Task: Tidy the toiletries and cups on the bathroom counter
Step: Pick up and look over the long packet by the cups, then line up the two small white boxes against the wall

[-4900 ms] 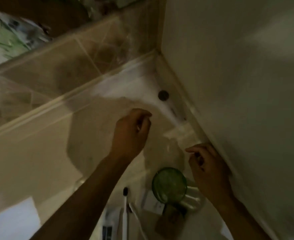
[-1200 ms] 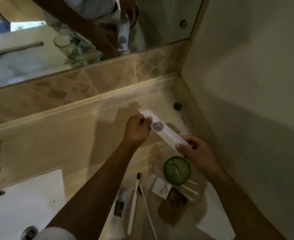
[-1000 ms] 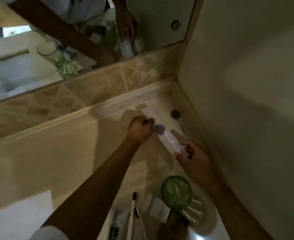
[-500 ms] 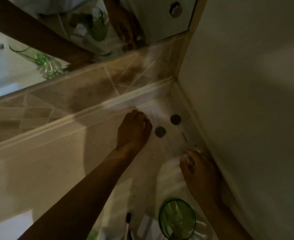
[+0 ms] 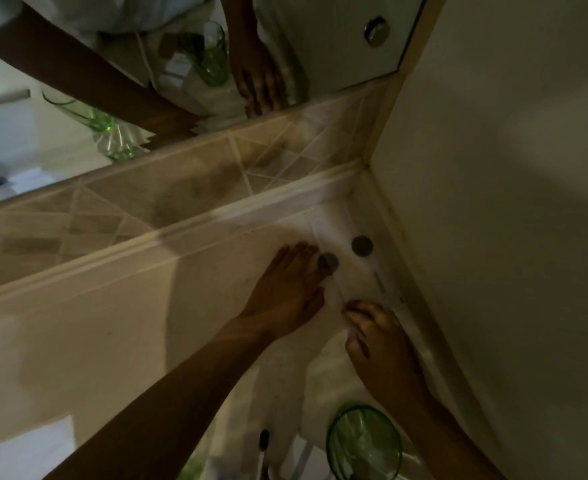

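**Both hands on white packets at the back corner of the desk**

Dim light; single head view, looking down into the corner where the tiled backsplash (image 5: 188,202) meets the side wall (image 5: 510,202).

Left hand (image 5: 285,289): centre of frame, palm down, fingers straight and lying together, flat on a long white packet (image 5: 334,282) that rests on the desk (image 5: 95,341). Fingertips reach the packet's dark round mark (image 5: 327,263). Nothing is gripped.

Right hand (image 5: 379,344): lower right of centre, knuckles up, fingers bent downward with tips at the near end of the packet. Whether they pinch it or only press on it cannot be told; the contact is hidden under the fingers.

A second white packet (image 5: 365,258) with its own dark round mark lies just beside the first, closer to the side wall, in the upper right of the desk area. The two run roughly parallel, from the backsplash toward the bottom of the frame.

Green glass cup (image 5: 363,445): bottom right of centre, upright, seen from above, near the right forearm and well apart from the packets.

Toothbrush (image 5: 263,441): dark head showing at the bottom edge, left of the cup.

Mirror (image 5: 60,116), upper left of the frame: reflects both arms, a green cup and packets.
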Action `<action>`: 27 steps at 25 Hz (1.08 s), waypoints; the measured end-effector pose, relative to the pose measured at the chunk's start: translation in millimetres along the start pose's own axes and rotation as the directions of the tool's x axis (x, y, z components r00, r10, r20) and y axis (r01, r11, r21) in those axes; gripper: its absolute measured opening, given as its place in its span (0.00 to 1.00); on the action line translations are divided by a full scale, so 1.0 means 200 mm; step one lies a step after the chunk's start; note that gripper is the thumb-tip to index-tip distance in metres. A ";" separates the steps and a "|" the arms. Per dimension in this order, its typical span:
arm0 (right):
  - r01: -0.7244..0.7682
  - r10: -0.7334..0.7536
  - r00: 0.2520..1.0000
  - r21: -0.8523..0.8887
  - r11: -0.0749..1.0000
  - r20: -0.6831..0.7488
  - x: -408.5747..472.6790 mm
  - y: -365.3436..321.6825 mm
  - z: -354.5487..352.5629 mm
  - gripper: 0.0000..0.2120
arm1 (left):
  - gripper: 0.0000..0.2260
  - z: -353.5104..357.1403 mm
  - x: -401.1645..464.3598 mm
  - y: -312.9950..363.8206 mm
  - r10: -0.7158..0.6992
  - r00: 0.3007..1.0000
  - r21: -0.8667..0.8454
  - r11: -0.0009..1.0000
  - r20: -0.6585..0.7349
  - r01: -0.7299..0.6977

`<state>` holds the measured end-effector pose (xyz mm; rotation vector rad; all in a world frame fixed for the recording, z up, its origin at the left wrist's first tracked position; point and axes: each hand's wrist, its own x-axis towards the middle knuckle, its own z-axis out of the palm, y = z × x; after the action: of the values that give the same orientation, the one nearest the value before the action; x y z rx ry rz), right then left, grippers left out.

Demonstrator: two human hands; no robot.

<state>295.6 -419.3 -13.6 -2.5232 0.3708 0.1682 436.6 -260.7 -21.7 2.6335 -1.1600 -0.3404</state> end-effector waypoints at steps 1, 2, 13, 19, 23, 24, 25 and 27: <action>0.006 -0.006 1.000 -0.003 1.000 -0.004 0.01 0.00 0.00 0.18 | 0.24 0.01 0.00 -0.01 -0.010 1.000 -0.008 1.000 -0.009 0.010; 0.012 -0.012 1.000 -0.007 1.000 -0.002 0.01 -0.01 0.00 0.18 | 0.24 0.01 0.00 -0.02 -0.014 1.000 -0.013 1.000 -0.017 0.014; 0.032 -0.021 0.997 0.154 0.987 -0.072 -0.01 -0.01 -0.02 0.14 | 0.24 0.00 0.00 -0.04 -0.060 0.998 -0.056 0.997 -0.034 0.059; -0.099 0.122 0.992 0.385 0.917 -0.036 -0.19 0.14 -0.07 0.14 | 0.10 -0.14 -0.24 0.19 -0.372 0.923 -0.472 0.834 -0.098 0.286; -0.185 0.170 0.983 0.429 0.884 0.074 -0.44 0.20 -0.08 0.19 | 0.07 -0.09 -0.57 0.42 -0.633 0.762 -0.812 0.368 0.138 0.454; -0.195 0.174 0.981 0.435 0.879 0.087 -0.50 0.21 -0.07 0.21 | 0.09 -0.05 -0.64 0.47 -0.674 0.705 -0.837 0.242 0.219 0.491; -0.207 0.181 0.978 0.429 0.879 0.100 -0.55 0.22 -0.08 0.22 | 0.09 -0.01 -0.71 0.51 -0.701 0.656 -0.836 0.159 0.279 0.525; -0.232 0.194 0.972 0.405 0.884 0.134 -0.64 0.22 -0.08 0.21 | 0.10 0.05 -0.85 0.60 -0.726 0.606 -0.813 0.111 0.327 0.571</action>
<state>160.3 -434.1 3.0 -2.0402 0.5832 0.2573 239.9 -213.7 24.8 1.8913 0.4022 -0.6473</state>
